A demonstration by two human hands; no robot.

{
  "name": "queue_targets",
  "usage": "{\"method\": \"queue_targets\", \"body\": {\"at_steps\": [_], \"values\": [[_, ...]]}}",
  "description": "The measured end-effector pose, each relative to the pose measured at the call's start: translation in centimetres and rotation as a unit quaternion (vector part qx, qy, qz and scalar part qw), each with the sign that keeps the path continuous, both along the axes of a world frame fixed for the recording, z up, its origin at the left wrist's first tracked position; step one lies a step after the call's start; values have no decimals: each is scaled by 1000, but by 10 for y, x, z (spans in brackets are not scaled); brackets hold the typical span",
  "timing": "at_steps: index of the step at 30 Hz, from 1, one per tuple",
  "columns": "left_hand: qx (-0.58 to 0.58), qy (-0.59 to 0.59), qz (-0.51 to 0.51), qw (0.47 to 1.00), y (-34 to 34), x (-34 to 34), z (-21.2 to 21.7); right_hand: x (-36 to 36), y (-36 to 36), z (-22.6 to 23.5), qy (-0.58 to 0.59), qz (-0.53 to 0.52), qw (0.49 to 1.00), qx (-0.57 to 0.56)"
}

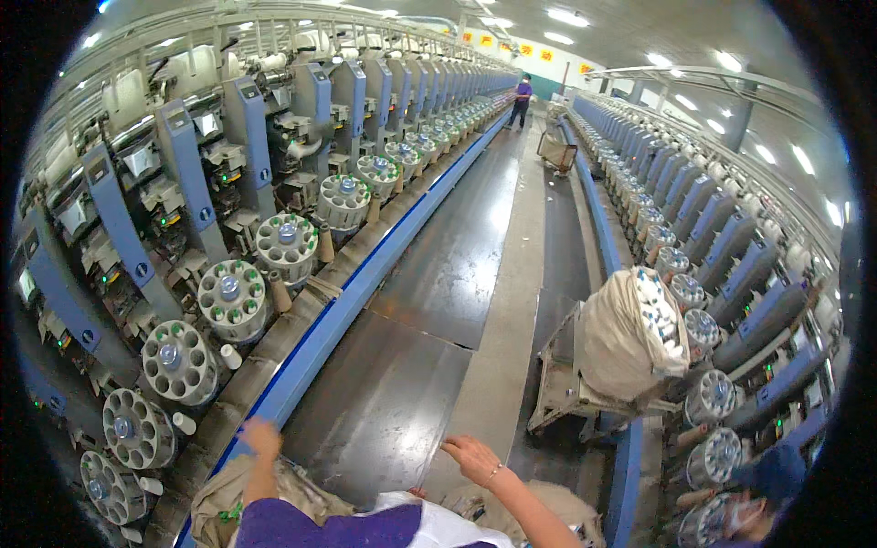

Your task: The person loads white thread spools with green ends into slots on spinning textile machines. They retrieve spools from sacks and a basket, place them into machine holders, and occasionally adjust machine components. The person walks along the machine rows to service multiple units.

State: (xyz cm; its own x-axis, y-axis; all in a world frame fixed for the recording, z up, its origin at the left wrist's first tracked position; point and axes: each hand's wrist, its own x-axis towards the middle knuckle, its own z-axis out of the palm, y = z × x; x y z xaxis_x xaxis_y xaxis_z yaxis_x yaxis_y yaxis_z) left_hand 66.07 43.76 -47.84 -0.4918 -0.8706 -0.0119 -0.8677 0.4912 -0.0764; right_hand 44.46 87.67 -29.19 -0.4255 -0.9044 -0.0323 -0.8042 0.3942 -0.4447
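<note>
My left hand (pixel 262 439) is smeared by motion above a tan cloth sack (pixel 219 498) at the lower left; its fingers cannot be made out. My right hand (pixel 474 458), a bracelet at the wrist, hovers over the walkway with fingers loosely bent and no object visible in it. Below my right forearm lies another tan sack (pixel 557 502) with pale bobbins partly showing. Nearest my left hand, along the machine, stand round magazines (pixel 180 363) with holes; some hold green-tipped bobbins, others look bare. A white tube (pixel 230 356) stands beside one magazine.
Blue-grey winding units (pixel 187 173) line the left, with a blue rail (pixel 338 320) along their foot. A similar row runs down the right. On the right, a cart (pixel 557 388) carries a sack (pixel 621 338) full of bobbins. One person (pixel 522 99) stands far ahead; another (pixel 767 484) is at lower right.
</note>
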Motion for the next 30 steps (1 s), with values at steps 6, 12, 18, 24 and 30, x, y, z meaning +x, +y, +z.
{"method": "queue_targets", "body": {"at_steps": [6,12,18,24,30], "values": [[51,193,-609,767,145,-320,66,-116,127,-143,-116,-259,958,39],[-12,136,-778,613,154,-542,121,-215,248,-249,-415,-498,758,71],[163,49,-584,794,8,-707,43,-531,125,-212,-103,-486,846,193],[391,-282,-414,772,-146,-684,-19,-813,-213,-143,-139,-102,985,27],[368,-270,-288,842,-249,-825,-33,-983,-399,-142,-125,22,990,-66]]}}
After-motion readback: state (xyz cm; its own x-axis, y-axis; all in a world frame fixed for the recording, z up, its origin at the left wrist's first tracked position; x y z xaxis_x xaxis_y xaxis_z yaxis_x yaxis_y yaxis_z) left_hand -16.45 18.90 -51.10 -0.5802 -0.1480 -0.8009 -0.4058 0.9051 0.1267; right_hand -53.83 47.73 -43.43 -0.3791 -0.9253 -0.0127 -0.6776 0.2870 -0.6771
